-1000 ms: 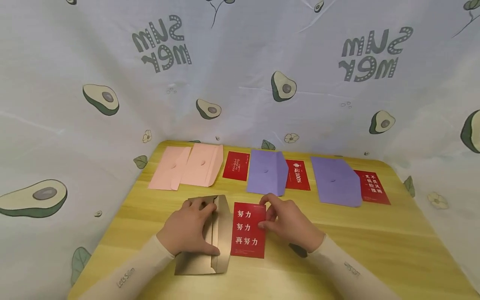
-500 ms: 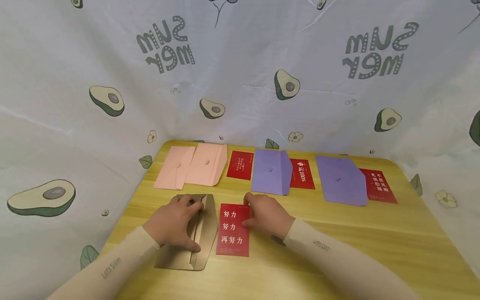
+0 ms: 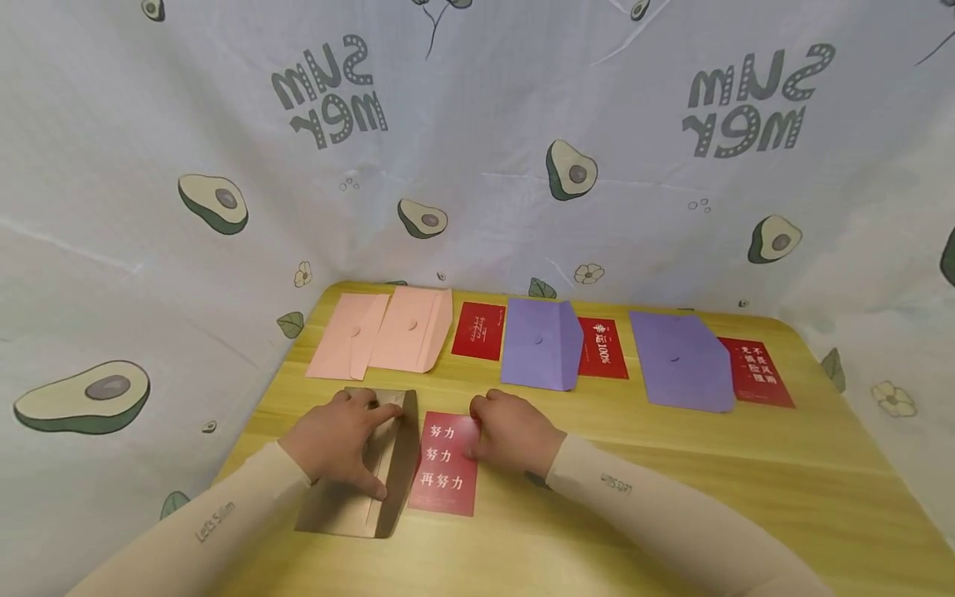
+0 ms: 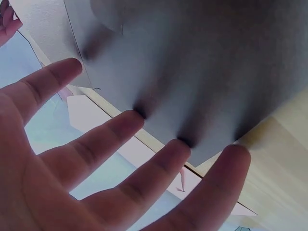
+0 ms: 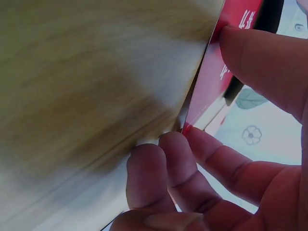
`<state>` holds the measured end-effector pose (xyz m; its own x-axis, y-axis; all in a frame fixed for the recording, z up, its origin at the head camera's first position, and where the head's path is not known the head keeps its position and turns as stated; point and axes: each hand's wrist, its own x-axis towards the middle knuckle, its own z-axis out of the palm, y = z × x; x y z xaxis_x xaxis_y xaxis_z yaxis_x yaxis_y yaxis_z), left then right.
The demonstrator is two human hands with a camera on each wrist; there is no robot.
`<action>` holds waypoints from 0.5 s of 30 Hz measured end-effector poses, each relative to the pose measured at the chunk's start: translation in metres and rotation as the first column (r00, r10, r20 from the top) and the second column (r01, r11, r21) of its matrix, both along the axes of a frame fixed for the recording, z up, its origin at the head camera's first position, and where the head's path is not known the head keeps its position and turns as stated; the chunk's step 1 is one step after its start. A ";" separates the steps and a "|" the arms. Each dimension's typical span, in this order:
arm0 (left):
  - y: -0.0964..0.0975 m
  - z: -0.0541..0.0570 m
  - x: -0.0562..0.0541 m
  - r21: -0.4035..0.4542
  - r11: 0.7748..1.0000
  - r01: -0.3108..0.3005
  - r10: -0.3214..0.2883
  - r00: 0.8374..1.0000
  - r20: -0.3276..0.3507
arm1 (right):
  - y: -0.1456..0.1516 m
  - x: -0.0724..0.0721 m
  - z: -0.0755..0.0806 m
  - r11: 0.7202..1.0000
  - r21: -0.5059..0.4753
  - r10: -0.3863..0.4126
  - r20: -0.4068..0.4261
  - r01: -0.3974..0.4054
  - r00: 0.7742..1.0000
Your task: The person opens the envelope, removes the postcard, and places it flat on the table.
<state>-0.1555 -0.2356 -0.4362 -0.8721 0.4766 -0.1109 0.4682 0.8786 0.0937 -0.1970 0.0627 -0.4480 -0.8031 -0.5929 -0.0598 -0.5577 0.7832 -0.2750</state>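
Note:
A brown envelope [image 3: 336,510] lies at the front left of the table, its flap [image 3: 403,468] facing right and looking darker, lifted. My left hand [image 3: 336,439] rests on it with spread fingers; in the left wrist view the fingertips [image 4: 180,149] touch its surface. Beside the flap is a red card [image 3: 442,464] with white Chinese writing, its left edge right at the flap. My right hand [image 3: 515,431] pinches the card's right edge. In the right wrist view the thumb [image 5: 260,57] lies on the printed face of the card [image 5: 209,91], other fingertips at its edge.
Along the back lie two pink envelopes [image 3: 346,336], a red card [image 3: 479,330], a purple envelope [image 3: 533,344] with a red card [image 3: 603,348] beside it, and another purple envelope [image 3: 675,365] next to a red card [image 3: 759,373]. A patterned curtain [image 3: 477,124] hangs behind the table.
Both hands have moved left with the brown envelope and the red card. The card now sits closer to the flap, which has turned from flat and light to darker and raised.

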 end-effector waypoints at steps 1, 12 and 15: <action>0.000 -0.001 0.000 -0.008 1.000 0.002 -0.002 1.000 -0.007 | 0.001 0.001 0.000 1.000 -0.007 0.004 -0.003 -0.004 1.000; 0.000 0.008 -0.025 0.034 0.996 0.077 -0.074 0.994 -0.079 | 0.017 0.011 0.001 0.999 -0.052 -0.001 -0.063 -0.002 0.998; -0.006 0.013 -0.042 0.101 0.994 0.044 -0.031 0.992 -0.122 | 0.022 0.016 0.005 0.998 -0.059 0.000 -0.078 -0.004 0.997</action>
